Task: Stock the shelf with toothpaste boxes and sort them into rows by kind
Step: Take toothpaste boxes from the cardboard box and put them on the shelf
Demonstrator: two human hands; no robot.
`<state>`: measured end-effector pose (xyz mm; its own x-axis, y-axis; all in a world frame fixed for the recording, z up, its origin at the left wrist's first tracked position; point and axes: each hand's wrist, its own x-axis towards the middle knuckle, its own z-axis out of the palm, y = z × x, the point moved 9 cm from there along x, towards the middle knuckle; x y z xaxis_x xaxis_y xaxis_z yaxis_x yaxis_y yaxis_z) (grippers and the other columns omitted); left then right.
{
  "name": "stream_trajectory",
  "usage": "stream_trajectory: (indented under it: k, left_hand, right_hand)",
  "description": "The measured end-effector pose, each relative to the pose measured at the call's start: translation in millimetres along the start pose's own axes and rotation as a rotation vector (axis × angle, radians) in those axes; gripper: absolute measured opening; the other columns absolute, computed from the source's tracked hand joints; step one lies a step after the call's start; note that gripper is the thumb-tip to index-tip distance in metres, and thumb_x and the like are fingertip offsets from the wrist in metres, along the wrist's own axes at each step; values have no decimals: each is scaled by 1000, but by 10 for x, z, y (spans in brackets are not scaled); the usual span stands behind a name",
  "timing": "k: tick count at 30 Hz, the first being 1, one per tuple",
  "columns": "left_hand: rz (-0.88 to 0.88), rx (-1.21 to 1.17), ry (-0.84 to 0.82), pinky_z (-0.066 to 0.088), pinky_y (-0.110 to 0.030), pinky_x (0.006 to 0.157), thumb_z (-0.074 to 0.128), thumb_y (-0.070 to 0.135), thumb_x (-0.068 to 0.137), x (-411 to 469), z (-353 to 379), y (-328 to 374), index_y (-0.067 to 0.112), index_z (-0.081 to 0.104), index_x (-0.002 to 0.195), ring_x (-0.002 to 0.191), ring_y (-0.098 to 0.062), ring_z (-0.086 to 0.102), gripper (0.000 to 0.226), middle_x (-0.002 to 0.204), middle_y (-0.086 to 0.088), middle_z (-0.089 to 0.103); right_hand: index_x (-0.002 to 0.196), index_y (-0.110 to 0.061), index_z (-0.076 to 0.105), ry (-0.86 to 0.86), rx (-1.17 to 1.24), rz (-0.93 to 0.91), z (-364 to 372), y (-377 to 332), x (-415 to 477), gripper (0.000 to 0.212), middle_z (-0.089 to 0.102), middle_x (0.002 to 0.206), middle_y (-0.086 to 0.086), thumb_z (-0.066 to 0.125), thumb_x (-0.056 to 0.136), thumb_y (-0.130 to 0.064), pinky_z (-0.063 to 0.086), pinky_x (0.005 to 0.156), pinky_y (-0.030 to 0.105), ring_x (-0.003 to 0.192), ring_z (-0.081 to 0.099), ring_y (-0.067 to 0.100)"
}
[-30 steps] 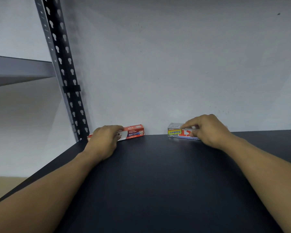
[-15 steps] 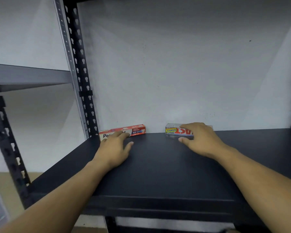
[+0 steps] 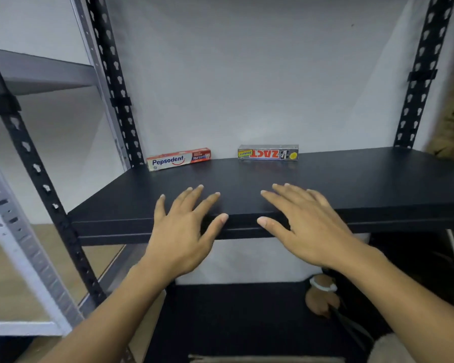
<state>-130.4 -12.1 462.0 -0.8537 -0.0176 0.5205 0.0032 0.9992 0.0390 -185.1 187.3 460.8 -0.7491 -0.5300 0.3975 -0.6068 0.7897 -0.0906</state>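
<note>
Pepsodent toothpaste box [image 3: 178, 159], red and white, lies on its long side at the back left of the black shelf board [image 3: 351, 184], right up against the white wall [image 3: 247, 74] behind that board, its brand face turned to the front. Along the same back edge, near the board's middle and clearly apart from the first box, lies the silver Zact toothpaste box [image 3: 268, 152], also lengthwise against the wall (its lettering reads upside down). Neither box is touched by anything but the board and perhaps the wall.

Both hands are at the board's front edge, well apart from the two boxes. The left hand [image 3: 184, 231] is palm down with fingers straight and spread, holding nothing; its fingertips reach over the board and its thumb lies across the front lip. The right hand [image 3: 307, 229] mirrors it just beside, fingers likewise splayed and empty. Whether either palm actually presses on the board cannot be told.

Black perforated uprights [image 3: 116, 74] rise at the board's corners. To the left of the board stands a grey rack [image 3: 24, 69]. Below the board is a lower black shelf [image 3: 233, 323], where a brown object with a white band [image 3: 321, 297] sits toward the right; what it is cannot be made out.
</note>
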Motion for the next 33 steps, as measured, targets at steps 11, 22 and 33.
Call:
stream_trajectory:
  k: [11,22,33]
  left_hand:
    - [59,-202,-67,5,-59,122,39,54,102,-1293,1206,393,33,16,159,155,-21,-8,65,169,0,-6]
    - [-395,-441,-900,34,-45,116,49,43,100,-3020,3676,124,29,29,155,145,-29,32,59,163,-5,24]
    - [-698,-529,-846,45,-23,72,63,13,93,-3253,4195,-316,21,56,138,93,-21,65,46,122,-7,66]
  right_hand:
    - [158,-34,16,-125,164,-19,1629,-55,-1273,67,6,168,-4,36,100,-59,10,125,44,155,1,16]
    - [158,-30,16,-901,243,282,4038,439,-2696,73,17,166,-2,53,98,-46,24,120,42,150,22,23]
    - [156,-32,27,-853,357,400,4897,377,-2634,71,29,163,-4,62,94,-44,22,118,44,149,25,21]
